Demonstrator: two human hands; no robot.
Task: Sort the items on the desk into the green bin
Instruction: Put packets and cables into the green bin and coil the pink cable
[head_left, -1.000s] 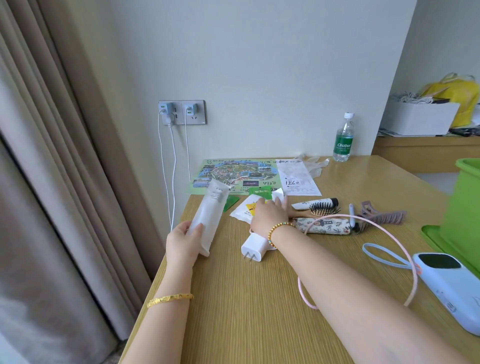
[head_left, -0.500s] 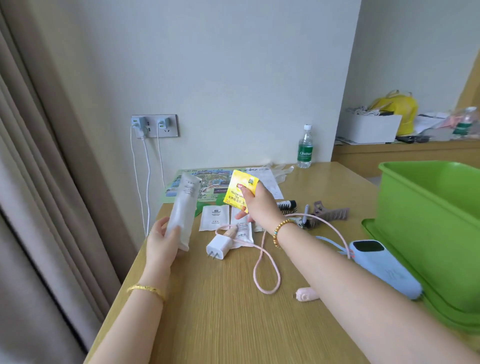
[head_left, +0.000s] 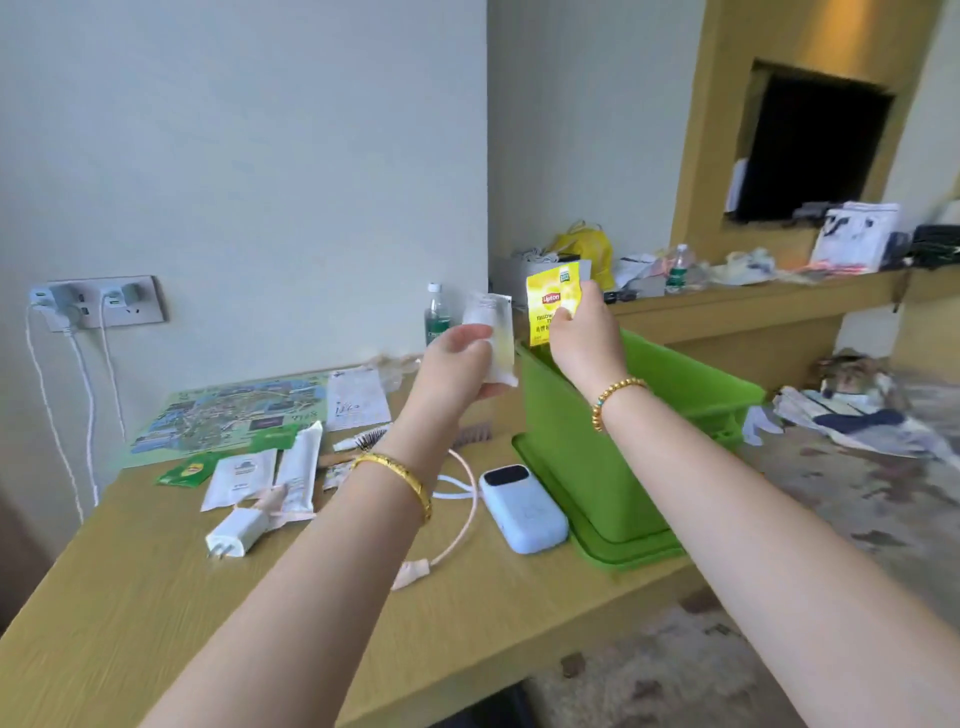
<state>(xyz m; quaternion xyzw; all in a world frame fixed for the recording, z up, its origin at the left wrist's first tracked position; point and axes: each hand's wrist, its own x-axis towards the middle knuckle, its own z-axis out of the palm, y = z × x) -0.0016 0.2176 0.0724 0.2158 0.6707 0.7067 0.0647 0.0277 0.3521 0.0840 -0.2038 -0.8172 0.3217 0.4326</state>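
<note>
Two items are up at once: the right hand (head_left: 584, 343) pinches a yellow tea sachet (head_left: 551, 306) above the green bin (head_left: 613, 441), while the left hand (head_left: 462, 358) grips a white tube (head_left: 493, 338) just beside the bin's near rim. This looks like the drop-off step. Next, I'd judge, each hand must clear the rim, then let go so both fall inside.
</note>
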